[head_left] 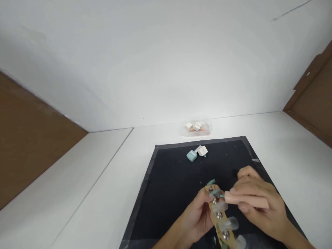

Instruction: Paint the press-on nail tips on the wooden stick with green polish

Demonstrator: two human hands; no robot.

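My left hand [195, 219] is wrapped round a yellowish nail-tip stand [214, 218] with a row of silver ball-like mounts. Two false nails at its far end are green; one green nail [211, 182] tips outward beyond my fingers. Closer to me, clear false nails [228, 224] sit along the strip. In my right hand [264, 204] is a nail polish brush with a peach handle [246, 200], pinched between thumb and fingers. Its green-coated tip touches or nearly touches the second green nail [216, 193]; the exact contact is too small to tell.
A black mat [166, 183] with taped edges lies under my hands on the white table [103, 193]. On it are a teal square-topped piece [192, 155] and a white one [202, 150]. Behind stands a clear box [196, 134] holding white-topped pieces. Brown panels [33, 138] flank both sides.
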